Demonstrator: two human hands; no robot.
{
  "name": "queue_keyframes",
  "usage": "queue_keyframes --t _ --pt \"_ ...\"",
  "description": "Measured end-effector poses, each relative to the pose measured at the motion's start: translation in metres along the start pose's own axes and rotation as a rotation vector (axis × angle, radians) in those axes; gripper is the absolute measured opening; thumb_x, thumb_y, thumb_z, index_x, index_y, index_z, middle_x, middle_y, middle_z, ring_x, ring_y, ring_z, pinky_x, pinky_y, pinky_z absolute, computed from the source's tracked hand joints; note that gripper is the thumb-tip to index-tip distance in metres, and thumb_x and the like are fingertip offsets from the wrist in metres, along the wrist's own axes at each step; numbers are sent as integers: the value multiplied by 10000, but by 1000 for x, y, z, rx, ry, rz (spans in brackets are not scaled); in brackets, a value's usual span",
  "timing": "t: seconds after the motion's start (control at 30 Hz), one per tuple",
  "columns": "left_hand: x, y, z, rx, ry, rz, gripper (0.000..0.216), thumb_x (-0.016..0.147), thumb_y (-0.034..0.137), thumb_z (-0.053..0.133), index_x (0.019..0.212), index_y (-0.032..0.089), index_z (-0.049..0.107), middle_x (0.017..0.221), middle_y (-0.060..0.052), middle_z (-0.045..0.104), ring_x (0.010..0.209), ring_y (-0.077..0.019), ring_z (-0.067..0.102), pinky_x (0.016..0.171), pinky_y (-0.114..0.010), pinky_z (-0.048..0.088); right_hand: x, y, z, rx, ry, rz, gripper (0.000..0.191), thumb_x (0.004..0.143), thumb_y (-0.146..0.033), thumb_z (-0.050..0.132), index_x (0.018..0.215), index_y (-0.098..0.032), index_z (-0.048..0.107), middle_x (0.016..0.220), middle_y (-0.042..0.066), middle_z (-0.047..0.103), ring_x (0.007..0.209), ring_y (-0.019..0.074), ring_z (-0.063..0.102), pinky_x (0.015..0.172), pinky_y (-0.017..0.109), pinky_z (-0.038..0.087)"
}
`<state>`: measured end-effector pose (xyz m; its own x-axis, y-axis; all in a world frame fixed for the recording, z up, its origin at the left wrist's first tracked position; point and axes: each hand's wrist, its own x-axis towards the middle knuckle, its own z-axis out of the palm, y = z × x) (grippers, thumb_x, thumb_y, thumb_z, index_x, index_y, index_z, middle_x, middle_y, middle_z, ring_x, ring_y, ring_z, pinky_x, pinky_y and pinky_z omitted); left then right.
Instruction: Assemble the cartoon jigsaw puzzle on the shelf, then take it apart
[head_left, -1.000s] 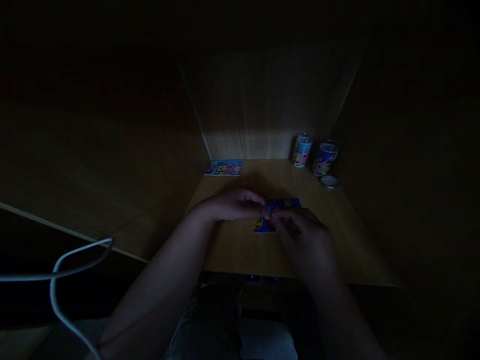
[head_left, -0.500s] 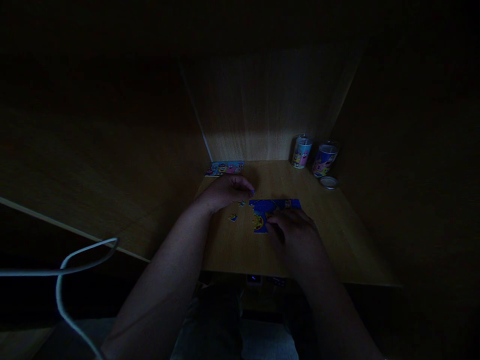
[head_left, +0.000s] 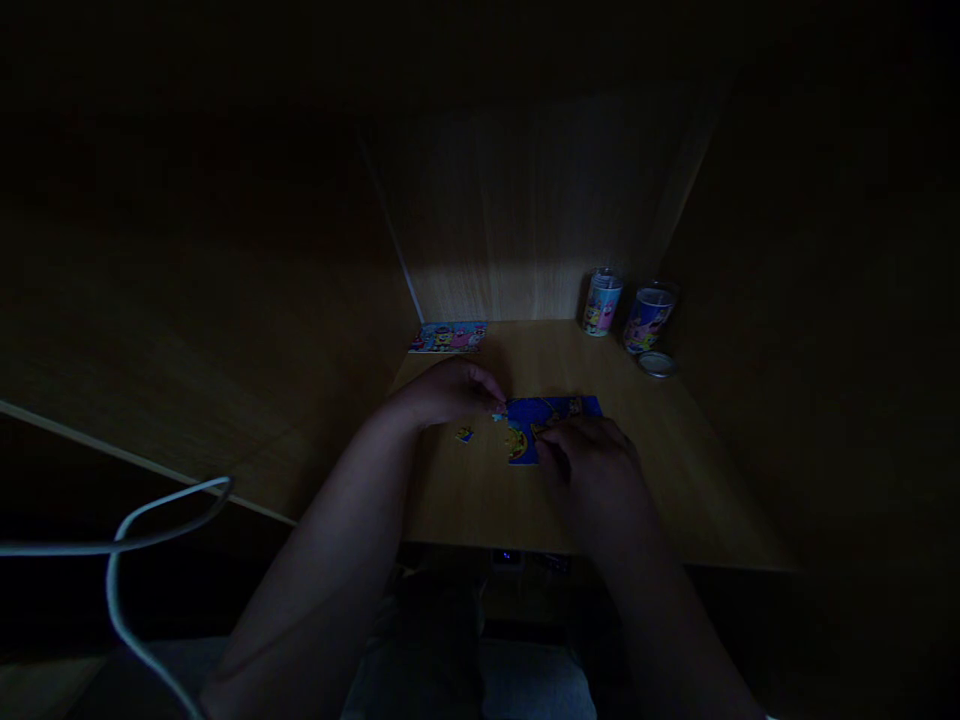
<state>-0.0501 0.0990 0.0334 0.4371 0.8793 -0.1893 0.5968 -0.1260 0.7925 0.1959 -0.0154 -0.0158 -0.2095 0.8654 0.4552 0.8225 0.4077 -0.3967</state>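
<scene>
On the wooden surface lies a partly joined jigsaw puzzle, mostly blue with yellow figures. At its upper left edge my left hand is closed, thumb and fingertips pinching a small puzzle piece with a light-blue part showing. My right hand rests curled over the puzzle's right side, thumb and index finger pressed together on it, hiding that part. A loose yellow and blue puzzle piece lies to the left, below my left hand. Dim light blurs the fine detail.
A second, colourful puzzle panel lies at the back left. Two printed cans, one pink and light blue, one dark blue, stand at the back right by a round lid. A white cable loops at the lower left.
My left hand has come down, bringing its fingertips to the puzzle's upper left edge. The loose piece formerly below its fingers no longer shows in that spot. My right hand has barely moved.
</scene>
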Motion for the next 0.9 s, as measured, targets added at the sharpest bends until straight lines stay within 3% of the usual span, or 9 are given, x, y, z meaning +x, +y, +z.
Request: queue_keyframes --t 0.9 --pt "4 -4 5 105 70 33 161 821 379 842 889 236 815 872 3 815 849 -201 720 785 -303 526 -1 3 2 24 0 -8 99 1059 -247 677 989 -234 746 1105 100 795 1069 307 688 1041 488 531"
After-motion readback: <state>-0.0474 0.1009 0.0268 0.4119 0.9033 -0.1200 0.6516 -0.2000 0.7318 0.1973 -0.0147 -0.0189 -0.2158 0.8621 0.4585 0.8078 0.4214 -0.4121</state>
